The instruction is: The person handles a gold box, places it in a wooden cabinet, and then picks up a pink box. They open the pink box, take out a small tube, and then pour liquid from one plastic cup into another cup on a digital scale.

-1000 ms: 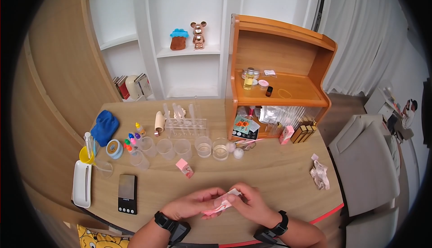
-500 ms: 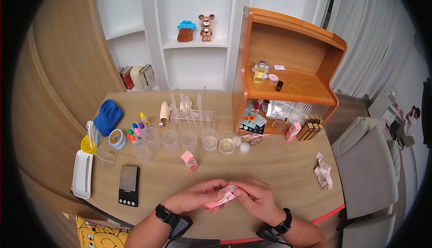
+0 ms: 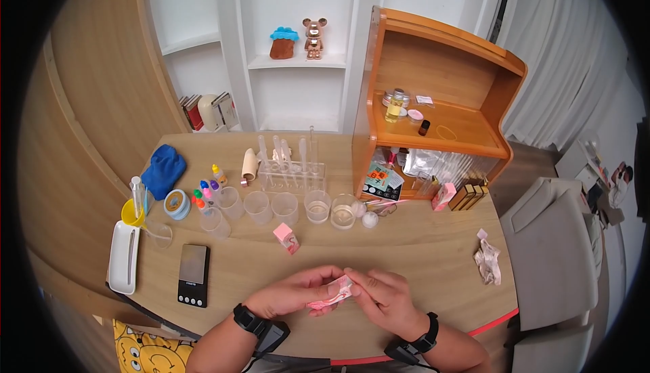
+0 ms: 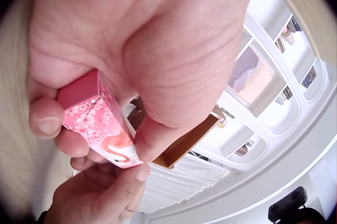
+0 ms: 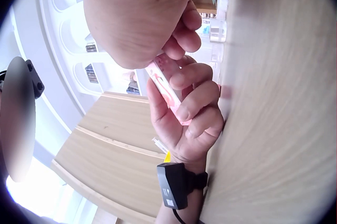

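Observation:
My left hand point(image 3: 294, 292) grips a small pink box point(image 3: 329, 293) printed with blossoms and a flamingo, its thumb along one side and fingers round the other. At the box's upper right end, the thumb and forefinger of my right hand point(image 3: 387, 298) pinch the edge and hide most of that end. The left wrist view shows the printed faces of the box point(image 4: 100, 121) close up, with the right fingertips at its white lower edge. A similar pink box point(image 3: 286, 238) stands on the table just beyond my hands.
A black scale point(image 3: 193, 275) and a white tray point(image 3: 124, 258) lie at the left. Several clear cups point(image 3: 258, 208) line the middle, before a test tube rack point(image 3: 292, 178). An orange wooden shelf point(image 3: 365, 102) stands at the back right. Crumpled cloth point(image 3: 487, 262) lies at the right.
The right fingers have shifted at the box's end and now cover more of it; a pale flap showed there earlier. The left hand keeps its grip. The head view has tilted slightly.

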The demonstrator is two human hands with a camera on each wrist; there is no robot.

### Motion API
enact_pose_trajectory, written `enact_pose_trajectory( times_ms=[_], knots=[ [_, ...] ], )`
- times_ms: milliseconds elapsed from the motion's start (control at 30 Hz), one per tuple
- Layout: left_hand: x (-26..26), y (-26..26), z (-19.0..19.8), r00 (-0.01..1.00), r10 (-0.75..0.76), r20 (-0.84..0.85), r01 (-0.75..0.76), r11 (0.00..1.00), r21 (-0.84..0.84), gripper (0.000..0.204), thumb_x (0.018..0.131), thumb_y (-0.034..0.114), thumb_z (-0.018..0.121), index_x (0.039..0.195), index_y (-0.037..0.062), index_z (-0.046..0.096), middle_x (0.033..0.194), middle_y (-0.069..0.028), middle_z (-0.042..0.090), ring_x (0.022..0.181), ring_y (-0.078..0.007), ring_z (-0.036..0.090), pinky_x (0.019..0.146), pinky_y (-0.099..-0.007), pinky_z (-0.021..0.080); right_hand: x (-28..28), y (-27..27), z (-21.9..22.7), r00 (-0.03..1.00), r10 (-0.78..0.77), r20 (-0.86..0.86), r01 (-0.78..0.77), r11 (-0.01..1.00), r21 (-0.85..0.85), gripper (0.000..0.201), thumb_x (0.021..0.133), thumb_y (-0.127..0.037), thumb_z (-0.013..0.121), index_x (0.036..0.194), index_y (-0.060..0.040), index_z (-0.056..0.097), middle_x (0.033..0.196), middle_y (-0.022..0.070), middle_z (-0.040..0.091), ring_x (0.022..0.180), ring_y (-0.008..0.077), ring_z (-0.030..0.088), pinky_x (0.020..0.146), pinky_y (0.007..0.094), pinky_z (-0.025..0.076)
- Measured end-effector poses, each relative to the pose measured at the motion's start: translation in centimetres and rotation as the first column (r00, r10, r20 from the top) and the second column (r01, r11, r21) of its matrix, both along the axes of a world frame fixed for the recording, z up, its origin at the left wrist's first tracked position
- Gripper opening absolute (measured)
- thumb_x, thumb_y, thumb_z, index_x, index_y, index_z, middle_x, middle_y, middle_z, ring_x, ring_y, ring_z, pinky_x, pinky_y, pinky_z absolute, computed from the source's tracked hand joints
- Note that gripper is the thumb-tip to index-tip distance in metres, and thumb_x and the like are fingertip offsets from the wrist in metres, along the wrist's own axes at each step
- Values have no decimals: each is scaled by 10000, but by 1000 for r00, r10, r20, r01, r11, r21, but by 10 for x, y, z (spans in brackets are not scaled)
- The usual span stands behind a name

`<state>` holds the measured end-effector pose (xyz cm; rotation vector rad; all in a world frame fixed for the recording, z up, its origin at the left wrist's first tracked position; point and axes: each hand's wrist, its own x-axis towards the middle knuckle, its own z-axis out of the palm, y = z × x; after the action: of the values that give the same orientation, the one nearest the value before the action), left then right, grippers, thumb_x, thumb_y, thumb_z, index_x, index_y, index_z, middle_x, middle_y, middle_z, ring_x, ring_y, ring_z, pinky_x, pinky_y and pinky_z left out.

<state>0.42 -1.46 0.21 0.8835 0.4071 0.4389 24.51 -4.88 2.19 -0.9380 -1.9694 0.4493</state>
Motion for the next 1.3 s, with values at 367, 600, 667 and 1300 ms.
enact_pose_trajectory(
  times_ms=[367, 600, 667, 1300],
  knots=[
    [2, -2, -2, 997, 50, 54, -46, 996, -83, 347, 1146, 283, 610, 1398, 67, 511, 1012, 5, 564, 794, -107, 514, 685, -270, 420, -2, 1, 0, 974, -51, 220, 16, 987, 159, 581, 904, -181, 858, 1446, -55, 691, 774, 52, 602, 616, 224, 608, 560, 373, 505],
    [1, -2, 0, 996, 66, 53, -63, 996, -68, 276, 1171, 300, 555, 1315, 66, 547, 947, 4, 549, 761, -89, 504, 660, -260, 430, -3, -4, -31, 934, -169, 315, 92, 965, 246, 566, 959, -259, 810, 1479, -95, 660, 937, 42, 645, 734, 206, 660, 618, 358, 555],
    [-4, -3, -6, 994, 107, 12, -106, 991, -82, 335, 1173, 296, 548, 1423, 74, 547, 1116, -45, 652, 801, -95, 541, 675, -259, 448, -2, -1, -37, 937, -218, 274, 139, 950, 280, 553, 980, -260, 794, 1488, -99, 646, 978, 49, 652, 762, 206, 674, 640, 352, 571],
    [6, 0, -19, 994, 85, 75, -80, 994, -73, 450, 1160, 381, 533, 1474, 59, 546, 1231, -83, 711, 994, -184, 694, 855, -316, 564, 31, 30, -6, 966, -227, -122, 225, 974, -32, 289, 907, -198, 829, 1078, -57, 644, 1141, 124, 637, 1034, 332, 649, 899, 434, 531]
  ],
)
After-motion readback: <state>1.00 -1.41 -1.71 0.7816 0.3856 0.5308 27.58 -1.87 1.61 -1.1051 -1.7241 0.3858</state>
